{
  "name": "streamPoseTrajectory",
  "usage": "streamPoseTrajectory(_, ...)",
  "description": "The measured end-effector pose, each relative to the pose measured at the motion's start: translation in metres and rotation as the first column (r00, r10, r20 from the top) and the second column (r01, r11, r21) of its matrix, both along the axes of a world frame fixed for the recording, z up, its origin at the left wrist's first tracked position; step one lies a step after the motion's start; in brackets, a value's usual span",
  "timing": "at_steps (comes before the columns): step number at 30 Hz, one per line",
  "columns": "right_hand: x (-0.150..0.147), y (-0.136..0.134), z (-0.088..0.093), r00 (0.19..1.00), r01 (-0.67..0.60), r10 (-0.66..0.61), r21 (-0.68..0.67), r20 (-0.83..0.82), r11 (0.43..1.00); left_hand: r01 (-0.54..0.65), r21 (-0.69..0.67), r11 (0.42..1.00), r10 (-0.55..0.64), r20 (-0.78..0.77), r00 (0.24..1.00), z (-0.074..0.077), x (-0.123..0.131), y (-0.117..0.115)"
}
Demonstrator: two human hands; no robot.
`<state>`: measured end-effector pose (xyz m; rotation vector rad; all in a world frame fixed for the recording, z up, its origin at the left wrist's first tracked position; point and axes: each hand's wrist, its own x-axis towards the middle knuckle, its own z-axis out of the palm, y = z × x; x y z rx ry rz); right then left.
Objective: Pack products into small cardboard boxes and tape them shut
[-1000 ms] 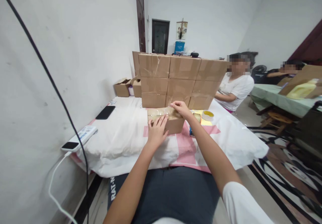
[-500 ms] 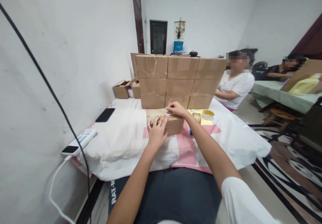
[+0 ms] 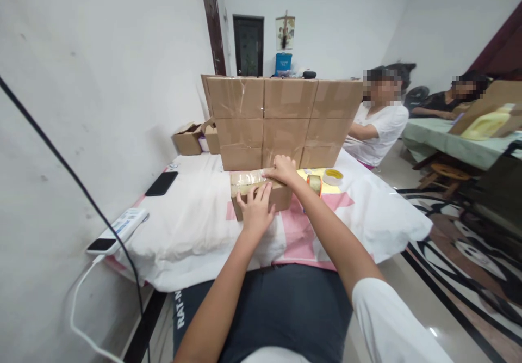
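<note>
A small cardboard box point(image 3: 278, 198) sits on the table in front of me, with a strip of shiny clear tape point(image 3: 249, 178) across its top. My left hand point(image 3: 256, 205) rests on its near upper edge, fingers spread and open. At the box's far top edge, my right hand point(image 3: 283, 170) is closed, fingers curled and thumb stretched along the tape. What lies inside those curled fingers is hidden. Just right of the box stands a roll of tape point(image 3: 314, 184) with an orange rim, partly behind my right forearm. Beyond it lies another tape roll point(image 3: 333, 177).
A wall of stacked cardboard boxes point(image 3: 285, 126) stands right behind the small box. Open cartons point(image 3: 188, 139), a black phone point(image 3: 162, 183) and a white power strip point(image 3: 122, 226) are on the left. A person in a white shirt point(image 3: 381, 137) sits at the right.
My right hand has gone from a raised pinch at the tape to lying lower, thumb along the box top. The left hand stays on the box. The view has shifted slightly.
</note>
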<state>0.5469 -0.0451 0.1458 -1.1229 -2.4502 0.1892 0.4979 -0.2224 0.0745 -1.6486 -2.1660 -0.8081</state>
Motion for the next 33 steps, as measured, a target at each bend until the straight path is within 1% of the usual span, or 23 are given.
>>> streamPoseTrajectory(2, 0.002, -0.003, 0.000, 0.993, 0.113, -0.115, 0.068, 0.017, 0.991, -0.003, 0.000, 1.000, 0.003, -0.013, 1.000, -0.001, 0.000, 0.000)
streamPoseTrajectory(4, 0.006, -0.004, -0.002, 0.984, 0.175, -0.171, 0.110, -0.041, 0.978, -0.008, 0.010, 1.000, 0.008, -0.032, 0.999, -0.003, 0.001, -0.002)
streamPoseTrajectory(5, 0.009, -0.003, -0.003, 0.979, 0.187, -0.176, 0.108, -0.101, 0.977, -0.011, 0.017, 1.000, 0.012, -0.041, 0.999, -0.004, 0.001, -0.002)
streamPoseTrajectory(7, 0.017, 0.003, -0.005, 0.958, 0.170, -0.150, 0.063, -0.246, 0.983, -0.019, 0.027, 0.999, 0.021, -0.062, 0.998, -0.003, 0.000, -0.001)
streamPoseTrajectory(9, 0.030, 0.014, -0.006, 0.926, 0.121, -0.107, 0.016, -0.362, 0.992, -0.015, 0.020, 1.000, 0.017, -0.092, 0.996, 0.004, -0.003, 0.004)
streamPoseTrajectory(11, 0.049, 0.026, -0.005, 0.897, 0.113, -0.106, -0.008, -0.430, 0.994, 0.022, -0.018, 1.000, -0.024, -0.134, 0.991, 0.019, -0.009, 0.010)
streamPoseTrajectory(14, 0.090, 0.047, -0.004, 0.845, 0.178, -0.174, -0.040, -0.505, 0.983, 0.147, -0.121, 0.982, -0.167, -0.176, 0.970, 0.041, -0.022, 0.023)
streamPoseTrajectory(16, 0.120, 0.060, -0.008, 0.804, 0.240, -0.241, -0.074, -0.543, 0.968, 0.215, -0.178, 0.960, -0.245, -0.171, 0.954, 0.049, -0.031, 0.029)
streamPoseTrajectory(18, 0.149, 0.072, -0.017, 0.774, 0.293, -0.305, -0.113, -0.555, 0.949, 0.251, -0.207, 0.945, -0.286, -0.161, 0.944, 0.049, -0.040, 0.032)
streamPoseTrajectory(20, 0.173, 0.080, -0.031, 0.764, 0.331, -0.359, -0.153, -0.536, 0.931, 0.278, -0.222, 0.934, -0.314, -0.145, 0.938, 0.045, -0.047, 0.032)
streamPoseTrajectory(23, 0.196, 0.088, -0.057, 0.788, 0.367, -0.419, -0.202, -0.451, 0.908, 0.335, -0.202, 0.920, -0.371, -0.176, 0.912, 0.038, -0.057, 0.028)
streamPoseTrajectory(26, 0.205, 0.096, -0.079, 0.839, 0.387, -0.441, -0.222, -0.319, 0.895, 0.408, -0.113, 0.906, -0.423, -0.269, 0.865, 0.033, -0.073, 0.021)
streamPoseTrajectory(28, 0.205, 0.104, -0.088, 0.873, 0.384, -0.432, -0.228, -0.227, 0.895, 0.462, -0.083, 0.883, -0.464, -0.304, 0.832, 0.029, -0.085, 0.017)
streamPoseTrajectory(29, 0.204, 0.109, -0.091, 0.891, 0.387, -0.419, -0.193, -0.174, 0.902, 0.476, -0.058, 0.878, -0.467, -0.327, 0.822, 0.027, -0.090, 0.015)
streamPoseTrajectory(30, 0.202, 0.115, -0.092, 0.911, 0.384, -0.397, -0.120, -0.111, 0.915, 0.481, -0.032, 0.876, -0.460, -0.353, 0.815, 0.024, -0.094, 0.013)
streamPoseTrajectory(32, 0.196, 0.127, -0.091, 0.939, 0.334, -0.340, 0.098, 0.045, 0.937, 0.451, 0.023, 0.892, -0.399, -0.428, 0.811, 0.017, -0.098, 0.011)
streamPoseTrajectory(33, 0.193, 0.135, -0.089, 0.940, 0.289, -0.318, 0.201, 0.127, 0.936, 0.427, 0.062, 0.902, -0.350, -0.474, 0.808, 0.012, -0.098, 0.010)
